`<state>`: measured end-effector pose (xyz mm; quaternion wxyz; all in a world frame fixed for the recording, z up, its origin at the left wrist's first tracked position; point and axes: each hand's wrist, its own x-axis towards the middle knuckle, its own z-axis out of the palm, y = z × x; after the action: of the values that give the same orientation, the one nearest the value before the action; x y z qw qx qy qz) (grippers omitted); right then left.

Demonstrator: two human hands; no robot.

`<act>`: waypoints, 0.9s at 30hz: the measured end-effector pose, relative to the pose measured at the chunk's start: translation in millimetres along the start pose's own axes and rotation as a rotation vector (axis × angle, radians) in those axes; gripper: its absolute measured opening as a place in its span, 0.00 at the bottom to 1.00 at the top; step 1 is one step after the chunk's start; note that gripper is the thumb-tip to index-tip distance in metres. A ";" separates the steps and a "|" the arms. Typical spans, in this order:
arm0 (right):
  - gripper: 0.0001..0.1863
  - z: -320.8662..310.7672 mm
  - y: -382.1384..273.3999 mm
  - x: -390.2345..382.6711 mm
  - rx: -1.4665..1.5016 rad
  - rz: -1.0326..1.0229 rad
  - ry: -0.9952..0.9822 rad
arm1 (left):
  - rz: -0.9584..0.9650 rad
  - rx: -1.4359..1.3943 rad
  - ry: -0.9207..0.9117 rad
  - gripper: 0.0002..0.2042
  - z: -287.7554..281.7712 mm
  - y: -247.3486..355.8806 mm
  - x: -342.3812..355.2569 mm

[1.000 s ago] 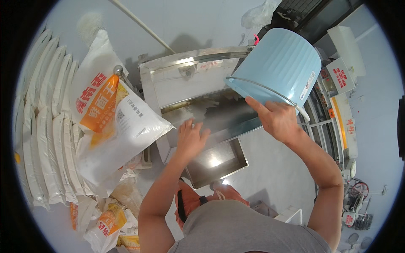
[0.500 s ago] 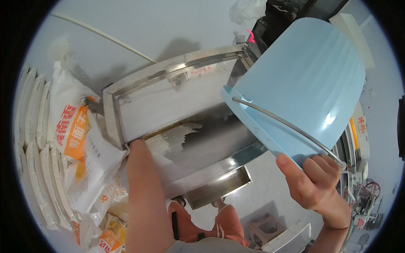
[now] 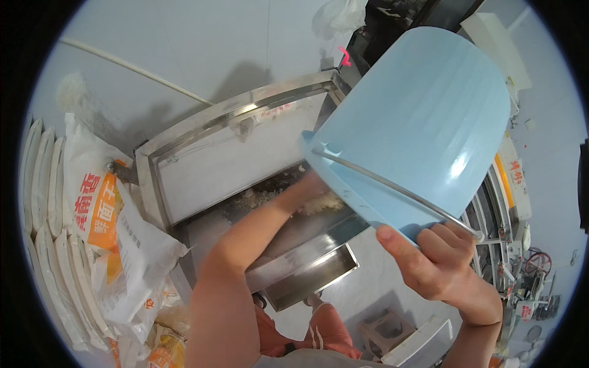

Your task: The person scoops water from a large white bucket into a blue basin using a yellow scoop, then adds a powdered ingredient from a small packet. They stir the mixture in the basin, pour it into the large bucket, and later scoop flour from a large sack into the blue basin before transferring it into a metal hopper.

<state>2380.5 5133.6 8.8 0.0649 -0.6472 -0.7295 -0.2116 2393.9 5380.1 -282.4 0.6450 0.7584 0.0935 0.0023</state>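
Observation:
A light blue bucket (image 3: 423, 116) with a metal handle (image 3: 399, 187) is tipped over on its side, its mouth facing down and left over a stainless steel machine trough (image 3: 288, 242). My right hand (image 3: 432, 260) is closed on the lower rim of the bucket, thumb pointing along the edge. My left hand (image 3: 311, 186) reaches into the trough beside the bucket's mouth; its fingers are blurred and partly hidden. Pale crumbly material (image 3: 325, 204) lies by it, with more scraps (image 3: 251, 199) further left. A steel-framed lid (image 3: 245, 104) stands raised behind the trough.
Printed white and orange sacks (image 3: 123, 233) and a stack of white bags (image 3: 46, 178) stand at the left. Below the trough juts a metal tray (image 3: 313, 276). A plastic stool (image 3: 386, 331) is on the floor, and metal equipment (image 3: 515, 264) fills the right side.
My left hand has moved from the trough's left end rightward to the bucket's mouth. Pale clumps now show in the trough. The bucket stays tipped in my right hand.

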 end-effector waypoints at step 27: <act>0.42 14.0 -7.4 -16.2 0.020 0.030 0.020 | -0.119 0.057 0.012 0.31 -27.1 -57.7 -26.9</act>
<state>2378.3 5123.7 -11.4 0.0820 -0.6552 -0.7211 -0.2097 2356.1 5411.4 -331.2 0.6217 0.7695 0.1423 -0.0342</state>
